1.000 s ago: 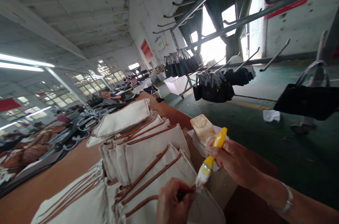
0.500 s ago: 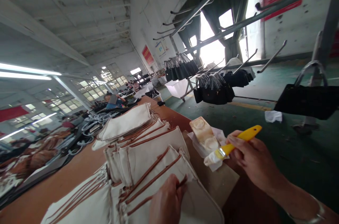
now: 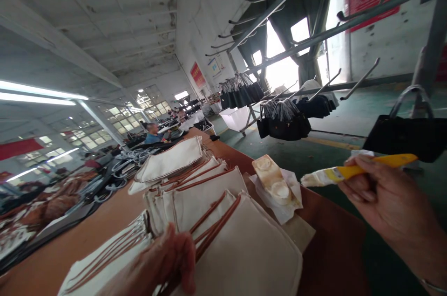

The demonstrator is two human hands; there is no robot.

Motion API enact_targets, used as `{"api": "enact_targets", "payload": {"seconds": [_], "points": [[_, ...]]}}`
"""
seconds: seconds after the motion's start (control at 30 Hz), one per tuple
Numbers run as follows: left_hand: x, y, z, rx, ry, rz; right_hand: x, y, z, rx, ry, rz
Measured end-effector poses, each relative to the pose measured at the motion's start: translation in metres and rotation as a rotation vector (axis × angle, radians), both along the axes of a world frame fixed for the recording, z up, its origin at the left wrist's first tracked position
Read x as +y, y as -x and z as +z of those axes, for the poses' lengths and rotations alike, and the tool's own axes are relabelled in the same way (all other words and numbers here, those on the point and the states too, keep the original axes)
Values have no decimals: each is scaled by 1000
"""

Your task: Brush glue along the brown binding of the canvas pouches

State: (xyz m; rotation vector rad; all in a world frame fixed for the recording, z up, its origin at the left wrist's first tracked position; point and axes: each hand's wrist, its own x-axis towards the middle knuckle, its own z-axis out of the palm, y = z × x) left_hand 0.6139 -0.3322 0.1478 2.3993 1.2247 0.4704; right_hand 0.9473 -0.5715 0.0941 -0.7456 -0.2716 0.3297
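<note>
My right hand (image 3: 387, 193) grips a paintbrush (image 3: 380, 163) by its yellow handle, the whitish, coated bristles pointing left. The brush is in the air, right of a tan tray (image 3: 268, 172) with pale paste in it. My left hand (image 3: 171, 258), a little blurred, is at the lower middle with fingers curled at the brown-edged side of a cream bag panel (image 3: 254, 244). Its fingertips are partly hidden. Behind that panel, several similar cream pieces (image 3: 206, 207) with brown edges lean in an overlapping row.
The tray rests on white paper (image 3: 291, 212) over a brown board (image 3: 303, 235) near the right edge of the table (image 3: 101, 221). More cream pieces (image 3: 104, 258) lie at left. Dark handbags (image 3: 284, 126) hang from a metal rack (image 3: 300, 44) at right. A person (image 3: 153, 135) sits farther back.
My right hand has carried the brush rightward, away from the tray. My left hand has shifted left and down, and more of the front cream panel's face now shows.
</note>
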Motion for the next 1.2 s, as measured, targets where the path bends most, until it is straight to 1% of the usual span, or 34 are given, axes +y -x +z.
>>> {"api": "enact_targets", "payload": {"seconds": [0.07, 0.13, 0.2, 0.27, 0.37, 0.4, 0.47, 0.57, 0.63, 0.7, 0.83, 0.97, 1.03, 1.1, 1.2], "points": [[3, 3, -27, 111, -22, 0, 12, 7, -19, -7, 26, 56], [5, 2, -50, 223, -36, -11, 24, 16, -40, 1, 59, 113], [4, -3, -72, 333, -46, -38, 35, 26, -61, 9, 98, 166], [1, -13, -91, 399, -76, -93, 44, 35, -81, 4, 154, 204], [-8, -38, -114, 363, -149, -198, 58, 47, -104, -5, 274, 209], [-11, -47, -120, 341, -167, -211, 63, 50, -110, -4, 309, 205], [-15, -66, -128, 326, -175, -195, 74, 56, -118, -11, 353, 205], [-14, -83, -138, 272, -75, -149, 89, 64, -122, -75, 393, 214], [-10, -88, -141, 217, 39, -158, 96, 69, -121, -127, 420, 224], [-4, -87, -142, 186, 137, -193, 102, 75, -119, -161, 430, 239], [-2, -81, -139, 148, 292, -272, 115, 85, -118, -231, 432, 277], [-7, -76, -132, 62, 459, -276, 125, 86, -119, -314, 460, 251], [-10, -74, -129, 19, 505, -249, 125, 84, -117, -334, 474, 214], [-12, -73, -128, 6, 515, -224, 121, 84, -114, -356, 484, 195], [-14, -73, -131, 7, 523, -235, 116, 85, -111, -420, 492, 205]]}}
